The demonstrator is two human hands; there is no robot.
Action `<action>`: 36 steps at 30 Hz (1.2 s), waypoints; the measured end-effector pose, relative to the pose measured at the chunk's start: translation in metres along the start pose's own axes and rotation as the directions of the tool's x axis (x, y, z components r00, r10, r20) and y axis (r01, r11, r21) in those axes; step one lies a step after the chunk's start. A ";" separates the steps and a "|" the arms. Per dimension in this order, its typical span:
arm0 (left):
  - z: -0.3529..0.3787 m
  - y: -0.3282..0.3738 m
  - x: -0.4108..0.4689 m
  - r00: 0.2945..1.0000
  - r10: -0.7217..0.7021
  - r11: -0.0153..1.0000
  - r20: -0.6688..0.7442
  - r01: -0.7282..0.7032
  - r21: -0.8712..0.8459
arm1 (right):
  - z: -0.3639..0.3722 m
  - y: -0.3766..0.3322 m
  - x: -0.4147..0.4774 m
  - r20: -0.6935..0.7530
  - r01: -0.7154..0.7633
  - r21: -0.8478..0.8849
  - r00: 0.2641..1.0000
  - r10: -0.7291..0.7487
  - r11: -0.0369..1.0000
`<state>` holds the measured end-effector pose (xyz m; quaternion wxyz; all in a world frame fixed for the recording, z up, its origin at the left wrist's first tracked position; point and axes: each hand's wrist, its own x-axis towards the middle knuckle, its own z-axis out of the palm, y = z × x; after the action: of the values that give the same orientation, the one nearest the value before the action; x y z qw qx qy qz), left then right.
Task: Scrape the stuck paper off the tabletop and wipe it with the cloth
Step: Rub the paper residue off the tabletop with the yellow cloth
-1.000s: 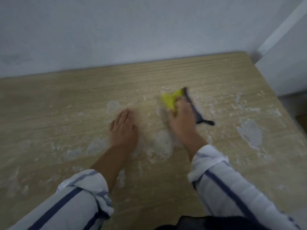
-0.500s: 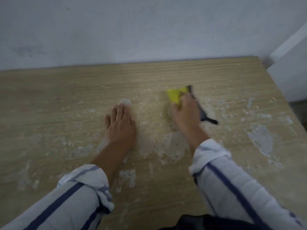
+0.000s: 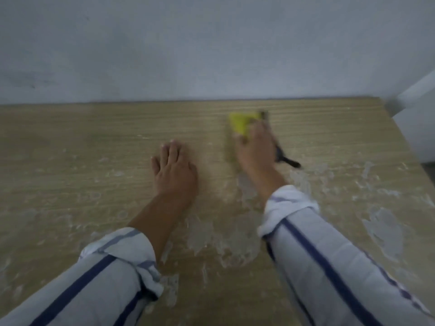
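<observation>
My right hand (image 3: 256,151) grips a yellow cloth (image 3: 240,123) with a dark edge and presses it on the wooden tabletop (image 3: 82,142), far from me near the wall. A dark tail of the cloth (image 3: 290,163) sticks out to the right of the hand. My left hand (image 3: 175,172) lies flat on the table, fingers straight, left of the cloth. White patches of stuck paper (image 3: 223,241) spread between my forearms, and a larger patch (image 3: 386,229) sits at the right. The picture is blurred by motion.
A grey wall (image 3: 211,55) runs along the table's far edge. A white panel (image 3: 419,118) stands past the table's right corner. Thin paper smears (image 3: 367,170) dot the right side of the table.
My right hand has pushed the cloth away from me toward the wall. The left hand stays flat on the table. The view has tilted up, so more wall shows.
</observation>
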<state>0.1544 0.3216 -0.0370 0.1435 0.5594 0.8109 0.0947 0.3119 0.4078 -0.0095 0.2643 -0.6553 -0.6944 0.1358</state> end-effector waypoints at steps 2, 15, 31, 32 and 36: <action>0.000 0.004 0.016 0.999 -0.033 0.999 -0.010 0.033 -0.013 | 0.032 -0.033 -0.018 0.261 0.300 0.024 0.919 -0.295 0.954; 0.011 0.038 0.049 1.000 -0.010 0.998 -0.030 0.012 0.059 | 0.012 0.030 0.076 -0.034 0.085 -0.019 0.996 -0.086 0.996; 0.032 0.117 0.049 0.999 0.034 0.999 -0.013 -0.034 0.038 | -0.058 0.139 0.115 -0.034 -0.112 -0.127 0.994 0.109 0.986; 0.037 0.130 0.046 0.998 0.057 0.998 -0.015 -0.056 0.034 | -0.043 0.121 0.101 0.083 0.117 -0.101 0.991 -0.109 0.988; 0.057 0.175 0.031 0.992 0.129 0.991 0.012 -0.129 0.044 | -0.027 0.129 0.097 0.287 0.366 -0.082 0.899 -0.330 0.927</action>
<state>0.3180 0.4124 -0.0396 0.1279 0.6141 0.7744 0.0831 0.4347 0.5120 -0.0382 0.1432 -0.5123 -0.8373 0.1267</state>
